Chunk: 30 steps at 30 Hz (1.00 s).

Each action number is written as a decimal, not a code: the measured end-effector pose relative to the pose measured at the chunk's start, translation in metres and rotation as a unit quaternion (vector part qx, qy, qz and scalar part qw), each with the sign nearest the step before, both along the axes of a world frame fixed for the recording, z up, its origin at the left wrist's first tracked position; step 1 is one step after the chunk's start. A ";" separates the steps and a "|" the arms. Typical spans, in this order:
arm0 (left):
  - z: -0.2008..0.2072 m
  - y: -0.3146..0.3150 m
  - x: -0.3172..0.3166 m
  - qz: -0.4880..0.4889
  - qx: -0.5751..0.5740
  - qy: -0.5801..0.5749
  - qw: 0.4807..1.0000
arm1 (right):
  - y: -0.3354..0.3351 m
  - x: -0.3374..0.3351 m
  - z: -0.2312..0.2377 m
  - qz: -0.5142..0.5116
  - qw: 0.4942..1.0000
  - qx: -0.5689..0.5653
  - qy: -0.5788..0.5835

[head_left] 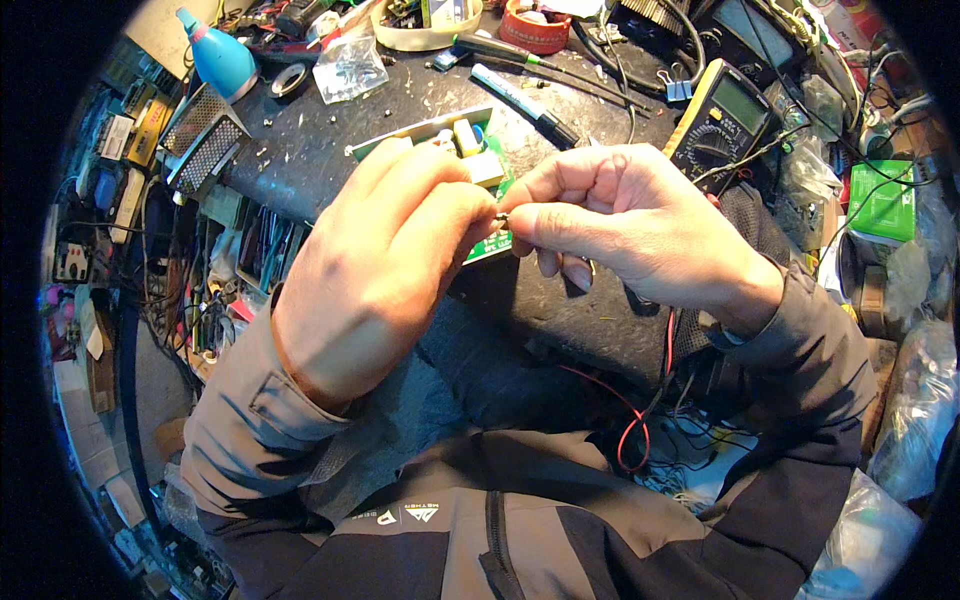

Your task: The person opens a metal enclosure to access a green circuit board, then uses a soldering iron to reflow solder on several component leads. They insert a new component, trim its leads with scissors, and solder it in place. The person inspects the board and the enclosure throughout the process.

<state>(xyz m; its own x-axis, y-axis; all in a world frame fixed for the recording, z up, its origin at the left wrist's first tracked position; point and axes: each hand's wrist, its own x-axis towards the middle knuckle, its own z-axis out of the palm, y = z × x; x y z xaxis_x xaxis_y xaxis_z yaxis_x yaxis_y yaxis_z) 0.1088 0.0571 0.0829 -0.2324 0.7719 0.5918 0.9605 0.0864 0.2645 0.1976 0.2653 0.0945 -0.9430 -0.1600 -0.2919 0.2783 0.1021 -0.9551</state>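
Over the work surface, my left hand (375,245) and my right hand (625,220) meet with their fingertips almost touching. Both are closed in a pinch on a small dark metallic part (502,217), too small to name. Just behind and below the fingers lies a green circuit board (487,246) in a pale metal frame, with yellow and blue components at its far end. My left hand covers much of that board. Beyond my right hand rests a yellow-edged multimeter (722,118) with a dark screen and a dial.
A blue marker (515,97) and a screwdriver (500,52) lie behind the board. At the far left stand a blue squeeze bottle (218,62) and a perforated metal cover (205,140). A red cable (640,425) hangs at the near edge; a green box (882,200) sits right.
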 end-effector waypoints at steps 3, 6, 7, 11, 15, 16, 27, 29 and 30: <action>-0.006 0.000 0.001 -0.008 0.026 -0.007 1.000 | 0.001 0.003 0.000 -0.007 0.999 -0.047 -0.013; -0.013 0.001 0.003 -0.014 0.053 -0.003 0.998 | 0.002 0.004 -0.002 -0.015 0.997 -0.079 -0.024; -0.016 0.001 0.003 -0.015 0.061 -0.003 0.998 | 0.002 0.004 -0.002 -0.015 0.996 -0.089 -0.024; -0.022 0.001 0.005 -0.012 0.071 -0.032 0.997 | 0.005 0.004 -0.004 -0.009 0.996 -0.079 -0.038; -0.025 -0.001 0.000 -0.008 0.053 -0.073 0.996 | 0.004 -0.005 -0.010 -0.012 0.998 -0.044 -0.053; -0.025 -0.003 -0.002 -0.003 0.039 -0.089 0.995 | 0.004 -0.009 -0.011 -0.013 0.998 -0.025 -0.054; -0.031 -0.001 -0.018 0.016 -0.025 -0.121 0.992 | 0.005 -0.024 -0.013 -0.020 0.991 0.121 -0.053; -0.028 0.001 -0.020 0.031 -0.056 -0.093 0.994 | 0.013 -0.024 -0.010 -0.040 0.989 0.136 -0.050; -0.026 0.003 -0.021 0.032 -0.067 -0.103 0.992 | 0.016 -0.023 -0.011 -0.058 0.987 0.142 -0.048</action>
<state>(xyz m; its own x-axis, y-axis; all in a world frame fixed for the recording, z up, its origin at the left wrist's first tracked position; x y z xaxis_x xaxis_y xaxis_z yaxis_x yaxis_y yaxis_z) 0.0883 0.0597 0.0569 -0.3880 0.8203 0.4201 0.8789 0.1922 0.4365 0.1744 0.2818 0.0838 -0.9161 0.0486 -0.3979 0.3913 0.3238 -0.8614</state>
